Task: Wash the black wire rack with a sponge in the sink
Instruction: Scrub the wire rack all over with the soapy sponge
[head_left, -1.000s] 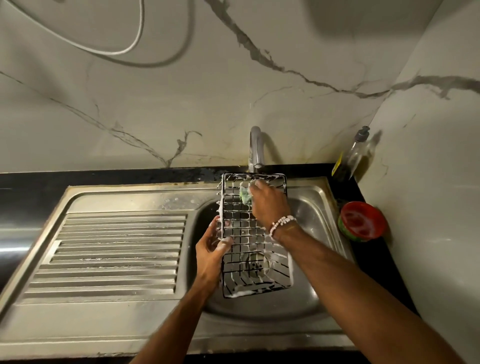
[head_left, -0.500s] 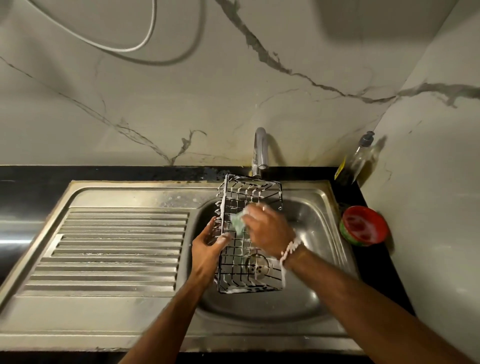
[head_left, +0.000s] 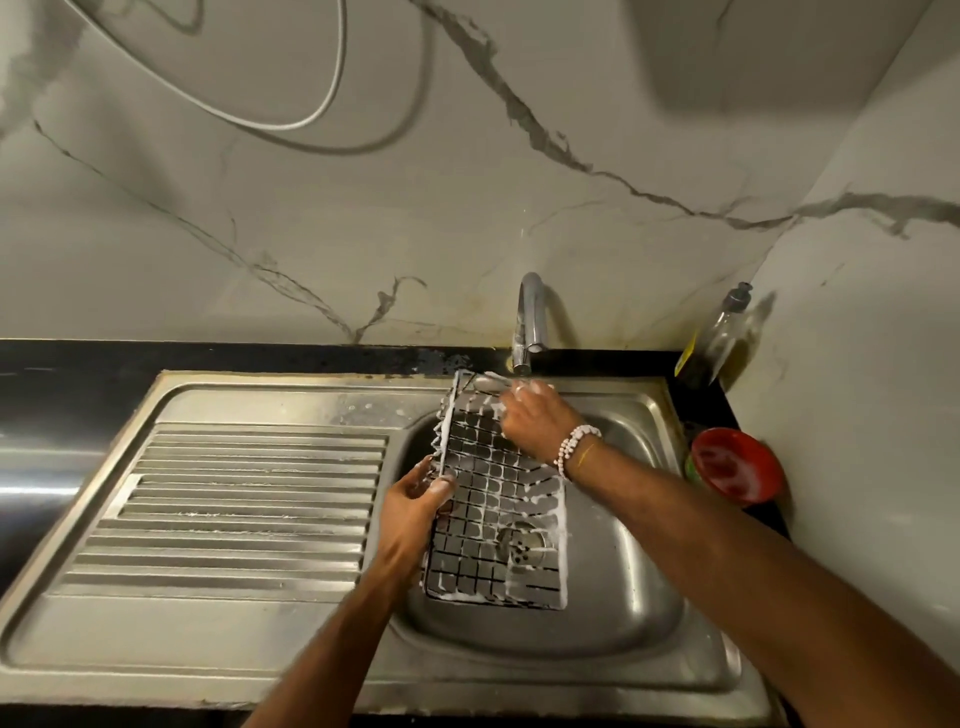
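Observation:
The black wire rack (head_left: 498, 525), streaked with white suds, stands tilted in the steel sink basin (head_left: 623, 618), its far end up under the tap. My left hand (head_left: 415, 506) grips the rack's left rim. My right hand (head_left: 537, 418), with a white bead bracelet on the wrist, presses on the rack's far top end. Its fingers are closed over the sponge, which is almost entirely hidden under foam and fingers.
A chrome tap (head_left: 530, 322) rises behind the basin. The ribbed drainboard (head_left: 249, 504) lies to the left. A soap bottle (head_left: 722, 338) and a red bowl (head_left: 737, 473) stand on the black counter at right. The marble wall is close behind.
My right hand has moved from the rack's middle back up to its far top end. The rack has tipped flatter towards me, and my left hand has kept its hold.

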